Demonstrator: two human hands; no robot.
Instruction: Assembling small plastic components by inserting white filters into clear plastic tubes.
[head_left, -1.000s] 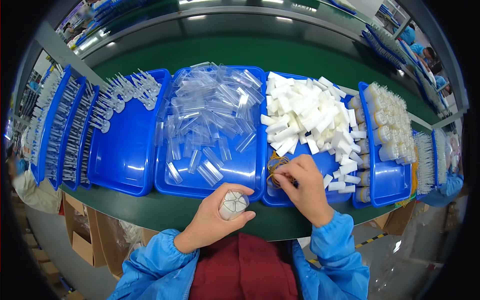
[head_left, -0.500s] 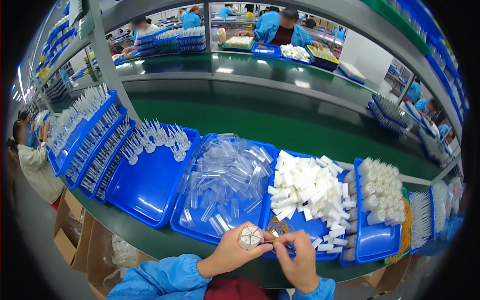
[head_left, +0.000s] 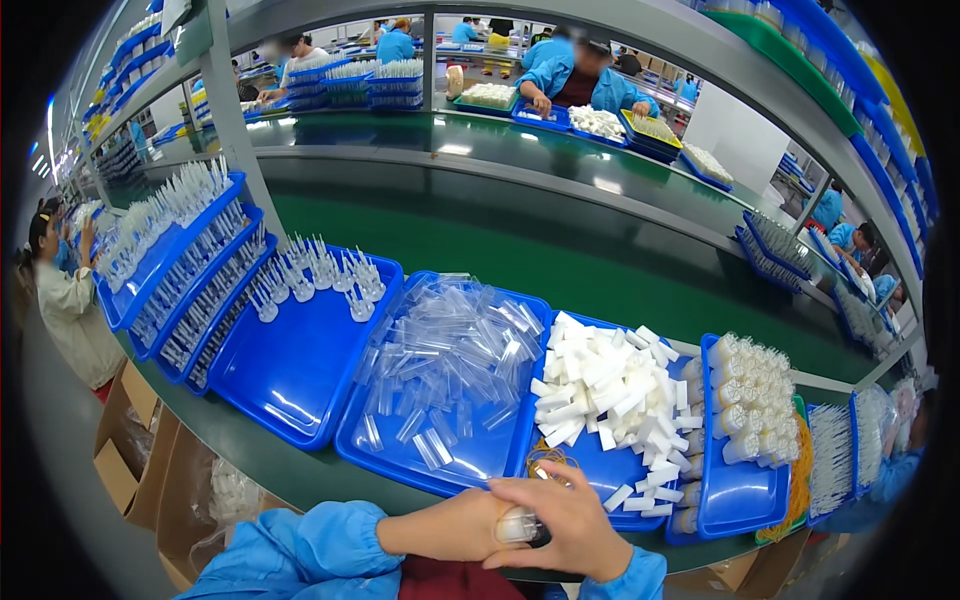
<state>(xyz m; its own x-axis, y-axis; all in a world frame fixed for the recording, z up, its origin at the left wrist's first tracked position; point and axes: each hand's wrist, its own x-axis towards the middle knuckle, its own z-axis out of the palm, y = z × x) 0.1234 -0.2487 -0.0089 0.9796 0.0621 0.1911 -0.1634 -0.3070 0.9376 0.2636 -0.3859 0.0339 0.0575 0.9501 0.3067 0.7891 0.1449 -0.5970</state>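
Near the front edge of the bench, my left hand is closed round a short white cylindrical bundle, its fingers largely hidden. My right hand arches over the same bundle from the right, its fingers across the top and its thumb below, gripping it. Something dark shows between the bundle and my right palm; I cannot make out what it is. Just beyond my hands, orange rubber bands lie in the blue tray that also holds a heap of white foam blocks.
Left of the foam, a blue tray carries clear plastic pieces. Farther left are a blue tray with spiky clear parts and stacked trays. Banded white bundles fill a tray at right, near more orange bands.
The bundle has turned from showing its segmented round end to showing its side. My right hand has moved from pulling an orange rubber band beside it to wrapping over it.
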